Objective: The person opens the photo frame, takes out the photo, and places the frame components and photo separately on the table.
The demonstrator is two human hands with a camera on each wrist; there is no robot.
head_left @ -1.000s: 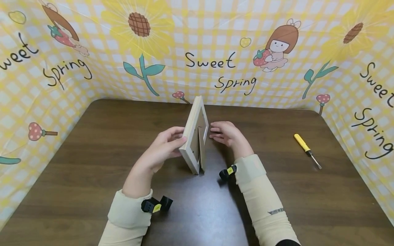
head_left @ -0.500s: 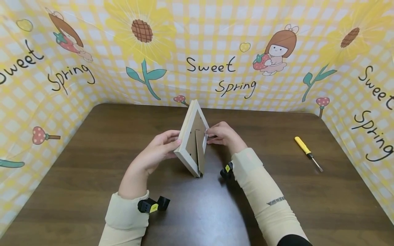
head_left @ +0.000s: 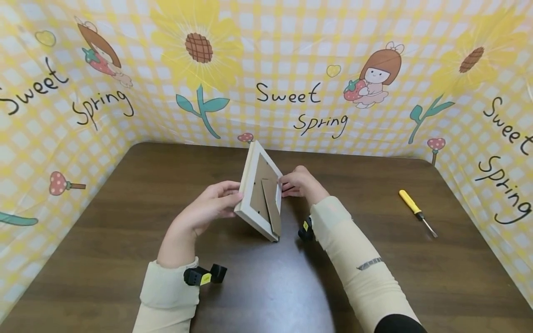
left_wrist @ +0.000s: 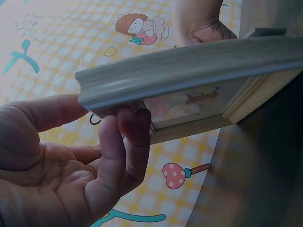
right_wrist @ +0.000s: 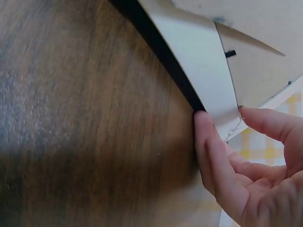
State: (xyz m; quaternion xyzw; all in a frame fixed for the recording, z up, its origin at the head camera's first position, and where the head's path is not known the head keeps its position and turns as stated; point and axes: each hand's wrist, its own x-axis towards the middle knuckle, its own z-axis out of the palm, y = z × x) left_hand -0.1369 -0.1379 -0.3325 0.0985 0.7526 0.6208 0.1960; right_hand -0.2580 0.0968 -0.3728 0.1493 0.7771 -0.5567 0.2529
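A pale wooden picture frame (head_left: pixel 254 209) stands tilted at the middle of the table, its brown backing and fold-out easel leg (head_left: pixel 271 206) facing me. My left hand (head_left: pixel 206 206) grips the left side, thumb on the back and fingers curled round to the front. On the opposite side, my right hand (head_left: pixel 303 184) pinches the edge; the right wrist view shows the thumb (right_wrist: pixel 267 122) at the back and the fingertips at the outer edge. In the left wrist view, part of a printed picture (left_wrist: pixel 189 101) shows inside the frame.
A screwdriver (head_left: pixel 410 201) with a yellow handle lies on the right of the dark wooden table (head_left: pixel 104 240). Yellow checked cloth (head_left: pixel 287 55) with printed figures walls the back and both sides.
My right hand has closed on the frame's right edge, where it was apart before. The frame has turned so more of its back shows, and its top has shifted left.
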